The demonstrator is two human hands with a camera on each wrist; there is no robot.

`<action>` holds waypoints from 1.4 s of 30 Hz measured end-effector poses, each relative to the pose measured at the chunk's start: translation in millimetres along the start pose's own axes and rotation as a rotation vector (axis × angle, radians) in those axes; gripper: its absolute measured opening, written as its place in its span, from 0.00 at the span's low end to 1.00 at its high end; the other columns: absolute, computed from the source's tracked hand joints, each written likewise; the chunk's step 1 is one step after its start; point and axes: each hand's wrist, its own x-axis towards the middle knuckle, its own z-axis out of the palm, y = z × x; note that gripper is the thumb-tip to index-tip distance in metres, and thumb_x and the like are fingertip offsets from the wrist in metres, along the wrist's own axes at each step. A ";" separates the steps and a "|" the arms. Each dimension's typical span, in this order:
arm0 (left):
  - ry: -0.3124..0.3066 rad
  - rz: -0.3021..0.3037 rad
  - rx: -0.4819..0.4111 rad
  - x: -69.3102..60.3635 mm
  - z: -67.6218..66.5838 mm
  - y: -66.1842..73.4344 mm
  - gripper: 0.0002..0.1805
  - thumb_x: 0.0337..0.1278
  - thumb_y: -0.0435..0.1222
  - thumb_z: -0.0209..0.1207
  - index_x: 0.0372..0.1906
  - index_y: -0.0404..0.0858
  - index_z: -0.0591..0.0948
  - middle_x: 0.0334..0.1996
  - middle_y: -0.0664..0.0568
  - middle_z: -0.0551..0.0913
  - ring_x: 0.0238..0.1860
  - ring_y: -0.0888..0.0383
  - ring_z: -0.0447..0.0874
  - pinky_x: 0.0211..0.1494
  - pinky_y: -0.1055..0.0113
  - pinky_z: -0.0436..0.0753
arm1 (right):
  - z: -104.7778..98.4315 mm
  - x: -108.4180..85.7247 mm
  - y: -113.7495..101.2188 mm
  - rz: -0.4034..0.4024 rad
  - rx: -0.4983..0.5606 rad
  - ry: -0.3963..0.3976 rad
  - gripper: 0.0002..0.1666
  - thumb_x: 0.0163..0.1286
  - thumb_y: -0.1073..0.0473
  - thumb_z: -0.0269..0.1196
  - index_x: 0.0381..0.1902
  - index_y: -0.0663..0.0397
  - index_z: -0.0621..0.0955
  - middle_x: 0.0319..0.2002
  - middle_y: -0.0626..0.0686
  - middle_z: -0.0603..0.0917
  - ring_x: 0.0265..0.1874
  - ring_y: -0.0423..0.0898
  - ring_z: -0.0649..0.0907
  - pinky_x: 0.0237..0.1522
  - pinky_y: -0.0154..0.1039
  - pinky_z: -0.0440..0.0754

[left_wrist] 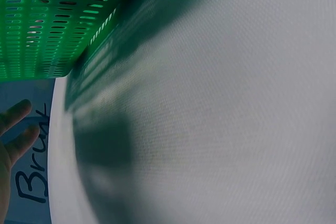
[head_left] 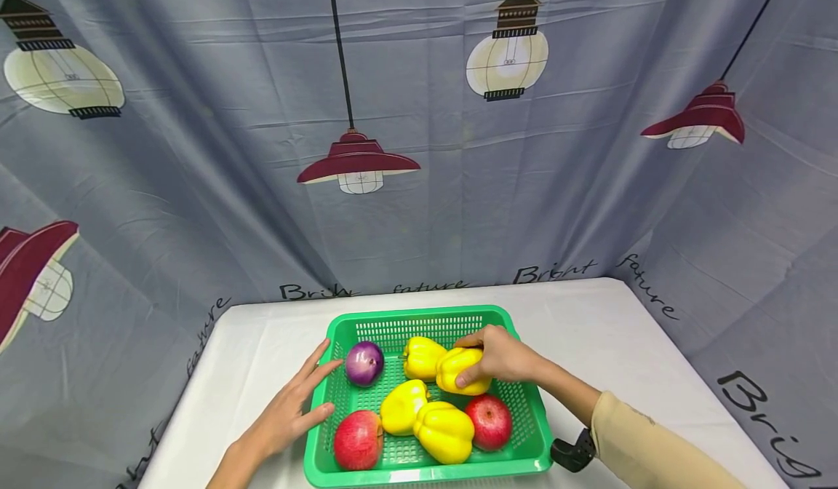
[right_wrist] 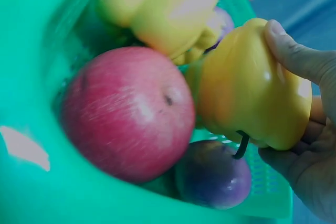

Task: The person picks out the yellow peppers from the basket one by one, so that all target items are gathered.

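Observation:
My right hand [head_left: 504, 358] grips a yellow bell pepper [head_left: 455, 372] over the right part of a green basket [head_left: 419, 313]. In the right wrist view, thumb and fingers lie on either side of this pepper [right_wrist: 252, 87]. My left hand [head_left: 288, 412], fingers spread, is at the basket's left rim; whether it touches is unclear. Inside the basket are a purple onion [head_left: 364, 363], other yellow bell peppers [head_left: 445, 432] and two red apples, one front left [head_left: 358, 439] and one at right [head_left: 488, 422]. Another purple round item [right_wrist: 212, 174] shows beneath the held pepper.
The basket stands on a white-covered table [head_left: 262, 343]. Behind and beside the table hangs a grey-blue curtain [head_left: 419, 234] with printed lamps and lettering. A black band [head_left: 575, 451] sits on the right wrist.

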 end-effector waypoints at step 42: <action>0.023 0.004 -0.016 -0.7 4.0 -0.7 0.36 0.60 0.37 0.63 0.74 0.44 0.69 0.80 0.43 0.51 0.73 0.40 0.61 0.55 0.29 0.73 | -41.5 -32.5 14.4 0.112 -0.015 0.435 0.44 0.53 0.45 0.79 0.62 0.64 0.81 0.57 0.61 0.84 0.41 0.49 0.82 0.43 0.45 0.80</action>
